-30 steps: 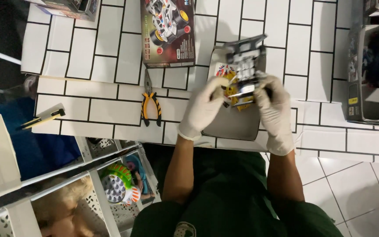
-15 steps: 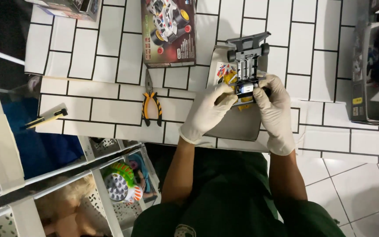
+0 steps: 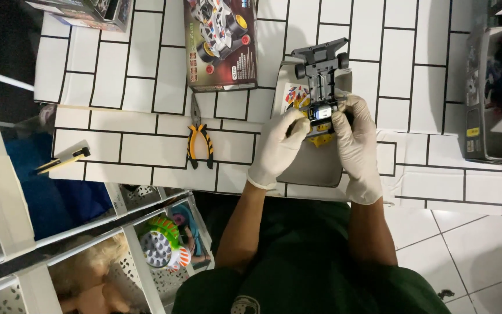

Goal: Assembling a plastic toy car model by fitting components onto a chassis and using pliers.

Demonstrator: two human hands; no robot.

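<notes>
Both my hands wear white gloves and hold a black toy car chassis (image 3: 323, 72) over the tiled table (image 3: 146, 145). My left hand (image 3: 277, 148) pinches its near end from the left. My right hand (image 3: 355, 142) grips the same end from the right, around a small white and blue motor part (image 3: 322, 113). The chassis points away from me, its wing and wheels at the far end. A yellow part (image 3: 321, 139) shows just under my fingers. Below the hands lies a grey tray (image 3: 312, 168) with a sticker sheet (image 3: 295, 96).
Orange-handled pliers (image 3: 198, 139) lie left of my hands. A toy car kit box (image 3: 219, 40) sits at the back. More boxes (image 3: 495, 93) stand at the right. A black and yellow knife (image 3: 62, 161) rests at the left edge. White shelves with toys (image 3: 164, 250) are below left.
The chassis has been turned from a tilted pose to pointing straight away from me. My hands have shifted onto its near end, at the motor part.
</notes>
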